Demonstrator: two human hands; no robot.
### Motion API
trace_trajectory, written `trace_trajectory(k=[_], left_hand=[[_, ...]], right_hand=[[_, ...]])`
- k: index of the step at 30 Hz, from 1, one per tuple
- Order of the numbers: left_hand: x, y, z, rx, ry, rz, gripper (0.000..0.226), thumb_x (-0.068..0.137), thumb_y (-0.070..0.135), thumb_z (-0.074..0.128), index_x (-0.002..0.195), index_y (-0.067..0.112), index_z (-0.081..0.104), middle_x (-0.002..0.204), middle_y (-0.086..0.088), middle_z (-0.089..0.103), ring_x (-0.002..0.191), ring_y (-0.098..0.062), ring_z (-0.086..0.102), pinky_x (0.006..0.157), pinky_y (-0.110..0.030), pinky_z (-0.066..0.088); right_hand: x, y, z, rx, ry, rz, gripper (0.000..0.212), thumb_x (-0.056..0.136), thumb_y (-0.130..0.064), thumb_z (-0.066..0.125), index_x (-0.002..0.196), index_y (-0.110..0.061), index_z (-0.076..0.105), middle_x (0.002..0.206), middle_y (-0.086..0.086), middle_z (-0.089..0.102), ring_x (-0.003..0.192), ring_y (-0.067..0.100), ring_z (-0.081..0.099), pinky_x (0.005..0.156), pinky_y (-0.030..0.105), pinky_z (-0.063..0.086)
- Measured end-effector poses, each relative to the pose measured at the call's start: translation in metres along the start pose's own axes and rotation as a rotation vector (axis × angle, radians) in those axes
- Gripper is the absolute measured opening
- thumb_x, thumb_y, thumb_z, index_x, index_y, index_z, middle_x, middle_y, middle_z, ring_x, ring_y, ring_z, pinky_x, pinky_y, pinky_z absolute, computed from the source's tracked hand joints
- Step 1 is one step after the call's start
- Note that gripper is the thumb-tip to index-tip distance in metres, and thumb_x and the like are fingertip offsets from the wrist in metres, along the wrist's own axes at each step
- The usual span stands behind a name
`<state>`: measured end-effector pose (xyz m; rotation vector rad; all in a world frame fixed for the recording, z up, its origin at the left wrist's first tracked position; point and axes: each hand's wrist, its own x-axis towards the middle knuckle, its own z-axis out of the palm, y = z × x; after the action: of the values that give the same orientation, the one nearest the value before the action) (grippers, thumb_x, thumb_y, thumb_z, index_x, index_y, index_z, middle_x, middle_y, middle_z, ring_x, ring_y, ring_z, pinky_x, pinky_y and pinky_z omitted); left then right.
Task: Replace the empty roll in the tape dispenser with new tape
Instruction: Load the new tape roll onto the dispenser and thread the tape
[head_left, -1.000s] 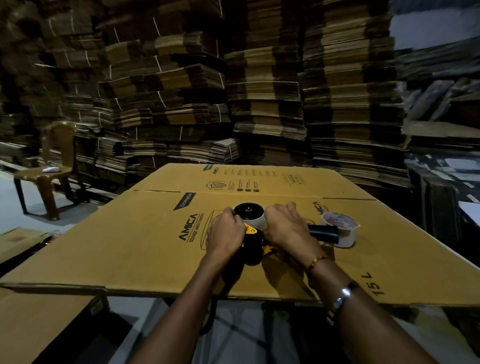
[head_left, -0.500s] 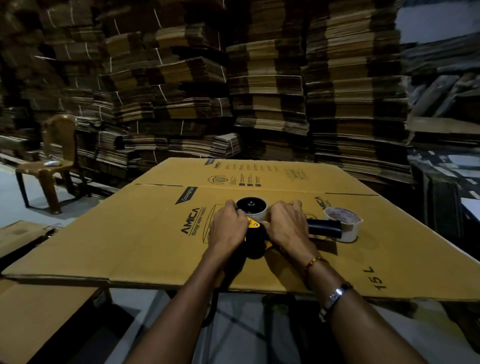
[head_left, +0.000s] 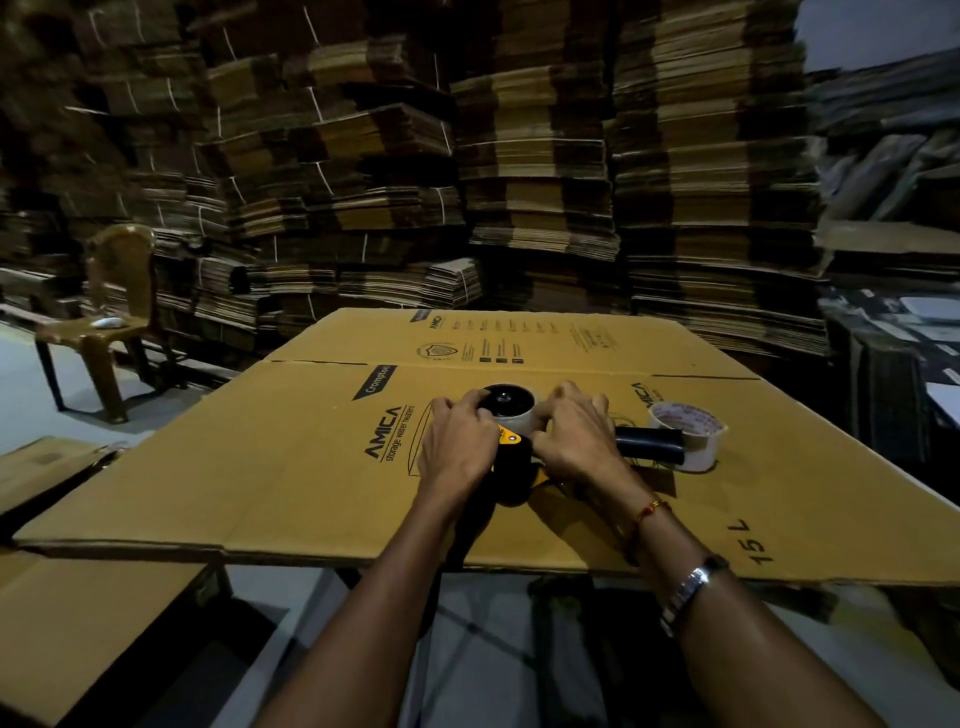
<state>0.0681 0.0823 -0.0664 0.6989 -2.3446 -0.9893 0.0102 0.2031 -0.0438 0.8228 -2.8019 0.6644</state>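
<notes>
Your left hand (head_left: 457, 452) curls its fingers onto the left edge of the roll (head_left: 511, 415) seated on the tape dispenser (head_left: 517, 457), thumb tucked under; your right hand (head_left: 576, 441) closes over the dispenser from the other side, fingertips on the roll's right edge, palm covering the frame; both hands grip rather than lie flat. The roll sits at twelve o'clock from your knuckles, its black hub facing up; the dispenser's yellow and black body shows between your wrists at six o'clock; its black handle (head_left: 652, 443) juts out at three o'clock. Just past the handle's end, touching or nearly so, stands a second tape roll (head_left: 688, 434), white with a printed core; I cannot tell which roll is the empty one. Everything rests on a flattened cardboard box (head_left: 291, 467); a brown plastic chair (head_left: 111, 312) stands well apart at ten o'clock; stacked cardboard (head_left: 519, 182) fills the back.
</notes>
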Motion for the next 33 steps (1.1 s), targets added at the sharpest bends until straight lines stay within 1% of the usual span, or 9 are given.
trace_trajectory(k=[3, 8, 13, 15, 19, 23, 26, 29, 33], left_hand=[[0.001, 0.001, 0.002, -0.008, 0.024, -0.015, 0.041, 0.102, 0.029, 0.033, 0.138, 0.036, 0.051, 0.132, -0.006, 0.044, 0.096, -0.022, 0.052, 0.081, -0.034, 0.042], [0.0, 0.001, 0.005, -0.024, 0.053, -0.019, 0.04, 0.102, 0.027, 0.034, 0.136, 0.034, 0.054, 0.133, -0.007, 0.045, 0.094, -0.019, 0.049, 0.08, -0.032, 0.035], [0.001, 0.002, 0.006, -0.019, 0.061, -0.004, 0.039, 0.103, 0.026, 0.035, 0.136, 0.031, 0.055, 0.131, -0.008, 0.046, 0.099, -0.021, 0.052, 0.081, -0.032, 0.038], [0.001, 0.002, 0.007, -0.022, 0.067, 0.007, 0.039, 0.103, 0.026, 0.035, 0.135, 0.031, 0.056, 0.131, -0.008, 0.046, 0.106, -0.024, 0.055, 0.085, -0.035, 0.042], [0.002, 0.001, 0.007, -0.024, 0.073, 0.01, 0.039, 0.102, 0.025, 0.035, 0.134, 0.03, 0.057, 0.129, -0.009, 0.046, 0.109, -0.026, 0.055, 0.091, -0.038, 0.044], [0.002, 0.0, 0.008, -0.023, 0.08, 0.015, 0.038, 0.102, 0.026, 0.035, 0.133, 0.031, 0.058, 0.128, -0.008, 0.045, 0.107, -0.025, 0.054, 0.087, -0.035, 0.041], [0.003, 0.0, 0.01, -0.026, 0.088, 0.014, 0.038, 0.102, 0.026, 0.035, 0.132, 0.031, 0.058, 0.127, -0.007, 0.045, 0.103, -0.022, 0.052, 0.083, -0.033, 0.038], [0.002, 0.0, 0.01, -0.035, 0.099, 0.007, 0.036, 0.102, 0.026, 0.036, 0.129, 0.031, 0.059, 0.125, -0.007, 0.045, 0.104, -0.022, 0.052, 0.089, -0.037, 0.044], [0.002, 0.0, 0.01, -0.038, 0.089, -0.009, 0.034, 0.103, 0.028, 0.035, 0.129, 0.031, 0.057, 0.128, -0.008, 0.045, 0.108, -0.026, 0.053, 0.095, -0.043, 0.047]], right_hand=[[-0.006, 0.008, 0.0, 0.019, 0.003, -0.059, 0.016, 0.088, -0.016, 0.06, 0.1, -0.017, 0.07, 0.123, -0.001, 0.038, 0.12, 0.029, 0.031, 0.095, 0.037, 0.034], [-0.018, 0.011, 0.0, 0.037, 0.048, -0.113, 0.016, 0.087, -0.018, 0.063, 0.101, -0.017, 0.072, 0.133, -0.004, 0.035, 0.124, 0.023, 0.027, 0.1, 0.037, 0.032], [-0.029, 0.012, -0.005, 0.062, 0.039, -0.198, 0.007, 0.084, -0.016, 0.065, 0.08, -0.016, 0.071, 0.14, -0.008, 0.033, 0.133, 0.019, 0.02, 0.105, 0.041, 0.03], [-0.032, 0.012, -0.008, 0.091, 0.037, -0.226, 0.016, 0.082, -0.013, 0.065, 0.068, -0.02, 0.065, 0.141, -0.009, 0.035, 0.134, 0.018, 0.019, 0.106, 0.043, 0.031], [-0.039, 0.014, -0.011, 0.138, 0.073, -0.258, 0.028, 0.08, -0.008, 0.064, 0.056, -0.02, 0.054, 0.141, -0.008, 0.038, 0.133, 0.017, 0.022, 0.1, 0.031, 0.028], [-0.045, 0.02, -0.009, 0.174, 0.119, -0.248, 0.022, 0.08, -0.008, 0.066, 0.059, -0.008, 0.06, 0.141, -0.009, 0.04, 0.135, 0.016, 0.023, 0.099, 0.028, 0.026], [-0.052, 0.021, -0.009, 0.215, 0.126, -0.254, 0.024, 0.081, -0.009, 0.068, 0.058, -0.013, 0.061, 0.14, -0.008, 0.042, 0.135, 0.017, 0.025, 0.104, 0.032, 0.03], [-0.06, 0.02, -0.004, 0.244, 0.107, -0.258, 0.027, 0.08, -0.009, 0.07, 0.057, -0.017, 0.059, 0.138, -0.01, 0.042, 0.135, 0.017, 0.026, 0.107, 0.035, 0.031], [-0.064, 0.019, 0.002, 0.248, 0.09, -0.253, 0.017, 0.079, -0.008, 0.069, 0.063, -0.009, 0.065, 0.142, -0.013, 0.038, 0.139, 0.014, 0.021, 0.103, 0.028, 0.023]])
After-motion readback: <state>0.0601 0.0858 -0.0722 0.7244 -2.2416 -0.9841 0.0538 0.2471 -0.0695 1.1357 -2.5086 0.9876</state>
